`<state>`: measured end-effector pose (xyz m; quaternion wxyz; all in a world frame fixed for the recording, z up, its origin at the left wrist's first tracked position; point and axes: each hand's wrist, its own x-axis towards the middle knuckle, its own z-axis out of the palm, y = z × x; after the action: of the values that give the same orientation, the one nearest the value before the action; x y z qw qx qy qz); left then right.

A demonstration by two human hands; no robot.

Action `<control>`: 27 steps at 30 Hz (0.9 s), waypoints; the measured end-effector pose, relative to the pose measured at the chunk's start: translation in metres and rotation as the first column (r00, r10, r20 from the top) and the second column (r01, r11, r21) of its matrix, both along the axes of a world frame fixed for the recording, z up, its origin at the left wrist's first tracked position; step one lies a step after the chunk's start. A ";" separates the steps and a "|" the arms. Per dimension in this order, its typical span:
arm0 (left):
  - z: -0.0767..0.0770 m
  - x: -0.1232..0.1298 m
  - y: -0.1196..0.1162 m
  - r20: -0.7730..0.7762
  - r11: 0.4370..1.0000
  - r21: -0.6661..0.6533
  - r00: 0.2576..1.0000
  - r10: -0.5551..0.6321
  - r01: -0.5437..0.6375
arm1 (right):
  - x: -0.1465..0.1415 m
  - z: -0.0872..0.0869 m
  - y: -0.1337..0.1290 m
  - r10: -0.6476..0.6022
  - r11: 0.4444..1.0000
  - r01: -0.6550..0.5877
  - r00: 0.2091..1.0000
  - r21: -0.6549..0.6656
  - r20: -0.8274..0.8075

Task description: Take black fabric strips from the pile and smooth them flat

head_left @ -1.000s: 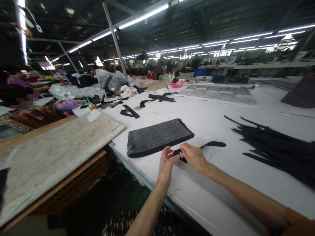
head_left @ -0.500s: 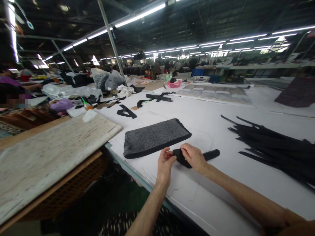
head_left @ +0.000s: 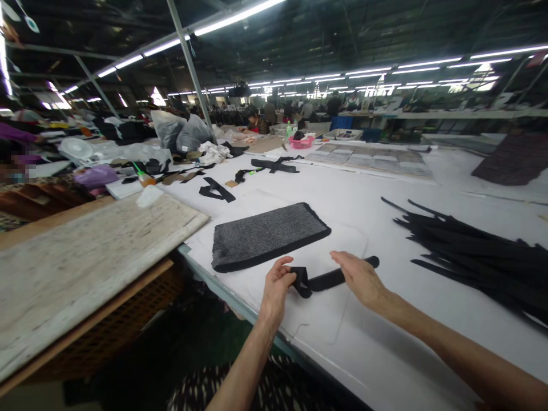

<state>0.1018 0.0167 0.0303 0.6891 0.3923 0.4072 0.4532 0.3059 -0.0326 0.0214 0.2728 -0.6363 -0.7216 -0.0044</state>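
A black fabric strip (head_left: pixel 327 280) lies on the white table with its left end folded up. My left hand (head_left: pixel 276 283) pinches that folded end between thumb and fingers. Over the strip's right part is my right hand (head_left: pixel 362 279), its fingers stretched out and together, gripping nothing. Whether it touches the strip I cannot tell. Just beyond both hands lies a grey fabric piece (head_left: pixel 269 233) with black edging, flat on the table.
A heap of black strips (head_left: pixel 466 245) spreads at the right. Cut black pieces (head_left: pixel 217 190) lie farther back, near a pink basket (head_left: pixel 301 141). A pale board (head_left: pixel 94 262) is at the left, with a seated person (head_left: pixel 12 165) beyond it.
My right hand has let go of the strip's folded part and moved right, its fingers now straightened. My left hand still holds the end. The view has shifted slightly.
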 end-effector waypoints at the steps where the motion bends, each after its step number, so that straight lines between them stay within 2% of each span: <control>1: 0.001 -0.002 0.000 -0.022 1.000 0.005 1.000 -0.007 0.007 | 0.003 -0.001 -0.009 -0.015 1.000 0.017 0.993 -0.013 0.115; 3: 0.004 -0.005 -0.001 -0.073 1.000 0.020 0.997 -0.015 0.017 | 0.005 -0.003 -0.026 -0.021 0.998 0.039 0.948 -0.050 0.317; 5: 0.007 -0.008 0.000 -0.120 0.999 0.041 0.993 -0.021 0.026 | 0.002 -0.007 -0.039 -0.019 0.995 0.060 0.897 -0.079 0.442; 8: 0.010 -0.015 0.001 -0.184 0.994 0.068 0.980 -0.070 0.084 | -0.004 -0.019 -0.043 -0.021 0.994 0.074 0.846 -0.079 0.532; 13: 0.016 -0.038 0.008 -0.337 0.970 0.085 0.923 -0.186 0.226 | -0.004 -0.036 -0.031 -0.066 0.995 0.094 0.795 -0.015 0.603; 15: 0.017 -0.047 0.010 -0.454 0.956 0.101 0.868 -0.201 0.274 | 0.000 -0.037 -0.025 -0.083 0.995 0.099 0.772 0.009 0.630; 17: 0.017 -0.055 0.012 -0.607 0.940 0.132 0.775 -0.173 0.314 | 0.007 -0.034 -0.018 -0.081 0.996 0.091 0.748 0.019 0.658; 21: 0.011 -0.065 0.013 -0.815 0.907 0.241 0.579 -0.004 0.345 | 0.019 -0.021 -0.006 -0.029 0.998 0.053 0.720 -0.013 0.693; 24: 0.009 -0.075 0.014 -0.856 0.905 0.250 0.516 0.039 0.345 | 0.021 -0.014 -0.006 0.024 0.999 0.007 0.758 -0.045 0.652; 27: 0.011 -0.091 0.014 -0.877 0.912 0.192 0.481 -0.007 0.362 | 0.016 -0.015 -0.013 0.081 0.996 -0.080 0.789 -0.030 0.609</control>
<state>0.0112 0.0310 0.0415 0.3572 0.7235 0.5616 0.1834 0.3216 -0.0458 0.0066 0.0249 -0.5699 -0.7974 -0.1967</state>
